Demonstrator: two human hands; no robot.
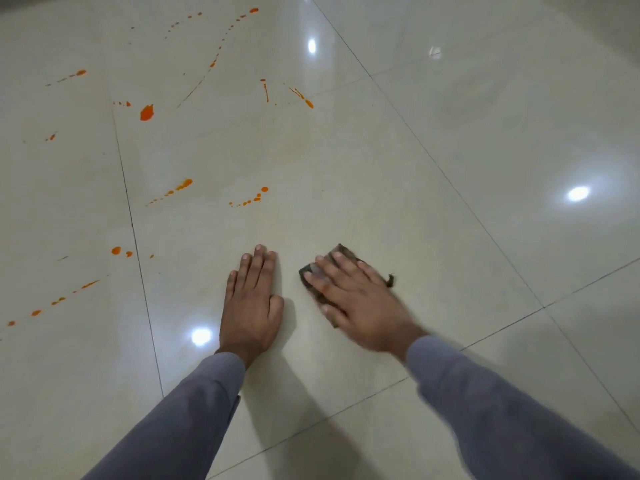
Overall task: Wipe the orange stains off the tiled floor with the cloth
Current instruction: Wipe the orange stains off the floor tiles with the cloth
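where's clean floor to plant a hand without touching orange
Free: the whole stretch right of the right hand and its cloth, clean tile up to the far edge. Also the strip between the left hand and the right one. Crowded: ahead and left of the left hand, orange stains scatter across the tiles.

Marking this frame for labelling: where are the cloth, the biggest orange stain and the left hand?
cloth (341,252): head view, far edge.
biggest orange stain (146,113): head view, centre.
left hand (251,306): head view, back.
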